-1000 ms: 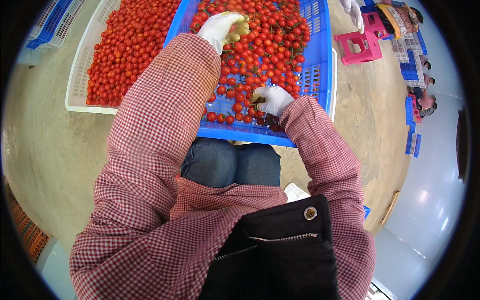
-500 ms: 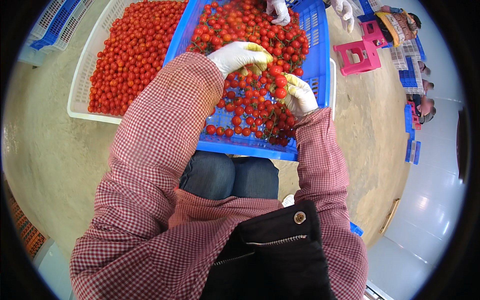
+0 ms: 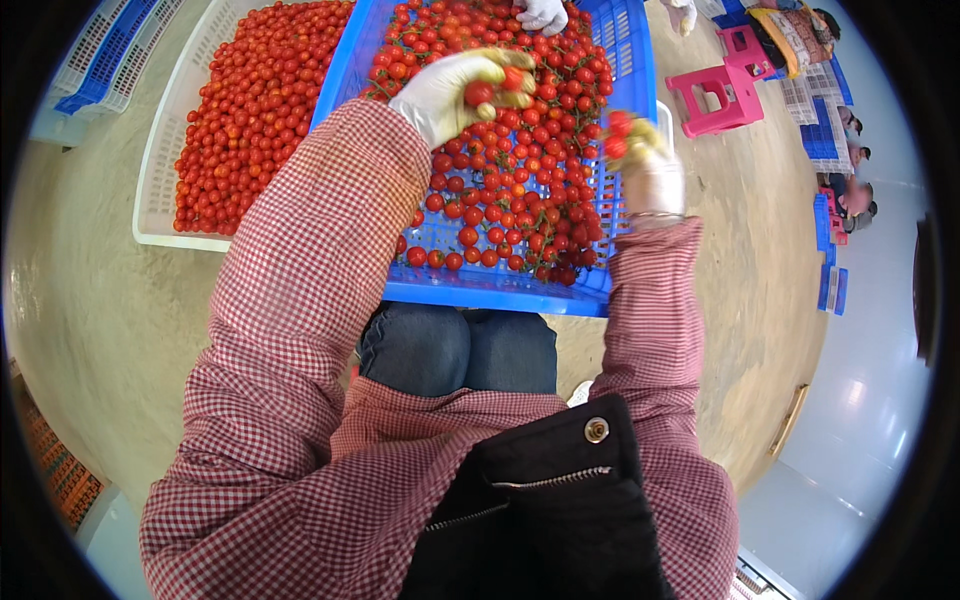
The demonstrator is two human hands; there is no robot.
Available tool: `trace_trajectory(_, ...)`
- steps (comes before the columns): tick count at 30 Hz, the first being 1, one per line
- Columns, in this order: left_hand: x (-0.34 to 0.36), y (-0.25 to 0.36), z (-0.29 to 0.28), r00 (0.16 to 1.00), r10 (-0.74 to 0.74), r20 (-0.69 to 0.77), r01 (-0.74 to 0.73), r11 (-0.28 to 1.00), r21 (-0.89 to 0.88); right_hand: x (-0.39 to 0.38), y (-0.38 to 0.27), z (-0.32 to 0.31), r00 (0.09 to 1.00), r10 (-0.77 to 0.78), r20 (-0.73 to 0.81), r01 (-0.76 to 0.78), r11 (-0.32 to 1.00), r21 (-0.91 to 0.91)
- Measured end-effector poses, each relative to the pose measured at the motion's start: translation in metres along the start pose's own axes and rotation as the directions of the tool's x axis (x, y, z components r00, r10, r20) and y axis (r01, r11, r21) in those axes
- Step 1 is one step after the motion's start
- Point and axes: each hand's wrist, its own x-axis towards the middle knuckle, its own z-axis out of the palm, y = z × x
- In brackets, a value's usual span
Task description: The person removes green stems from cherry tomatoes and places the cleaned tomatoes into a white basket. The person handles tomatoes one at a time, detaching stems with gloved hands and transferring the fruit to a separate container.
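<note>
Right now, both of my gloved hands are busy with small red fruit near the top middle of the frame. My left hand (image 3: pixel 462 95) is at upper centre, over the fruit in the blue crate, its fingers curled around a pair of tomatoes (image 3: pixel 479 94), one near the thumb and one by the fingertips. My right hand (image 3: pixel 648 172) is farther right, in front of the crate's right rim, blurred, with its fingers closed on some red cherry tomatoes (image 3: pixel 617 136) that poke out at its upper left; I cannot tell exactly how many it grips. The glove fingers on both hands look stained yellowish.

The blue crate (image 3: pixel 480 289) fills the upper middle of the picture, its near edge just above my knees (image 3: pixel 425 350). Inside it lies the loose fruit (image 3: pixel 487 196), much of it on green stems, thickest toward the top and right, thinner at the lower left, where the slotted bottom shows through. Just beside it, at upper left, a white crate (image 3: pixel 153 200) is heaped with more small fruit (image 3: pixel 262 105). At the top edge, another person's gloved hand (image 3: pixel 542 14) reaches over the blue crate's far part. A pink stool (image 3: pixel 715 98) stands at upper right.
</note>
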Motion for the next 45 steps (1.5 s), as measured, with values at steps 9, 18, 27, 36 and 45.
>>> trace_trajectory(9,0.005,-0.001,-0.015,0.949,0.097,-0.3,-0.109,0.994,-0.025,-0.022,-0.059,-0.063,0.936,-0.336,0.101,0.076,-0.088,-0.993)
trace_trajectory(18,0.003,0.0,-0.013,0.96,0.037,-0.279,-0.012,0.996,0.089,-0.051,0.024,0.051,0.523,0.738,0.425,0.636,-0.007,-0.772)
trace_trajectory(27,0.004,0.0,-0.013,0.967,0.012,-0.255,0.021,0.992,0.125,-0.051,0.055,0.026,0.673,0.307,0.673,0.61,0.283,-0.74)
trace_trajectory(36,0.002,0.001,-0.008,0.961,-0.046,-0.271,0.08,0.99,0.117,-0.023,0.029,0.019,0.86,0.423,0.285,-0.481,0.86,0.173)
trace_trajectory(45,-0.008,-0.017,0.021,0.979,-0.202,-0.027,0.185,0.829,0.527,-0.019,0.011,0.045,0.924,0.253,0.287,-0.351,0.858,0.375)
